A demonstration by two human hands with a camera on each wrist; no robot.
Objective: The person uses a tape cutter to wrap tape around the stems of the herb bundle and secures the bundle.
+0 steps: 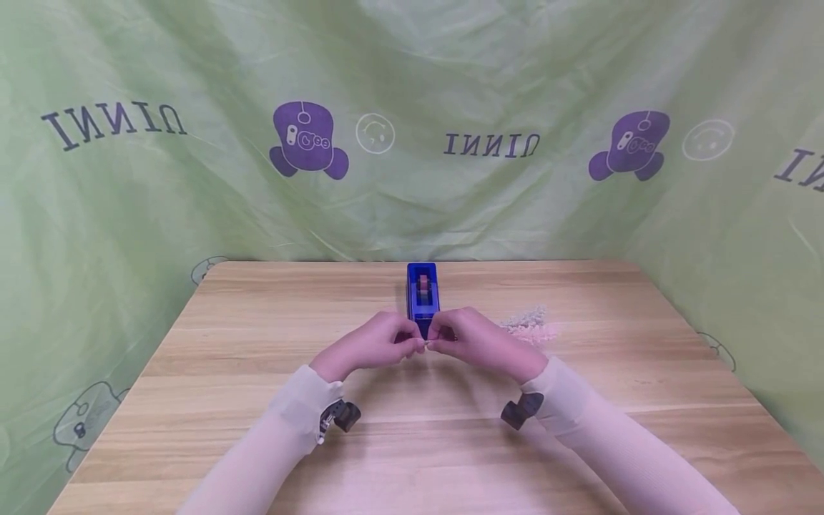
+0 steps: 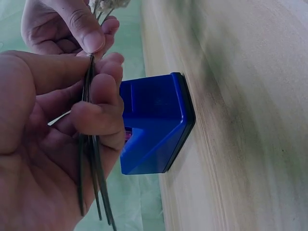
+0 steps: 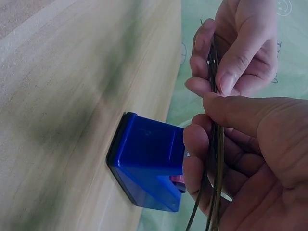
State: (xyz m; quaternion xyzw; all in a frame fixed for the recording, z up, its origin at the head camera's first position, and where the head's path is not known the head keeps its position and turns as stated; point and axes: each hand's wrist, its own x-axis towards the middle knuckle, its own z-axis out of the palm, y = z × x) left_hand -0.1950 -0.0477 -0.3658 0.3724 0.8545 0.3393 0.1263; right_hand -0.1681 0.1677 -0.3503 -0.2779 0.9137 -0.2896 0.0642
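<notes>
Both hands meet around a bunch of thin dark stems just in front of a blue tape dispenser (image 1: 421,269). My left hand (image 1: 376,342) pinches the stems (image 2: 97,178) between thumb and fingers, and their lower ends cross its palm. Close beside it, my right hand (image 1: 483,343) grips the same bunch higher up, thumb against fingers. Pale pink and greyish fluffy flower heads (image 1: 531,330) show beyond the right hand. Between the touching fingertips, the exact hold is partly hidden. The left wrist view cuts off most of the flower heads (image 2: 109,4) at its top edge.
The dispenser stands upright near the back of a wood-grain table (image 1: 257,300), a reddish roll inside it. A green printed curtain (image 1: 412,207) hangs behind and along both sides. Black wrist cameras (image 1: 344,415) sit on the sleeves.
</notes>
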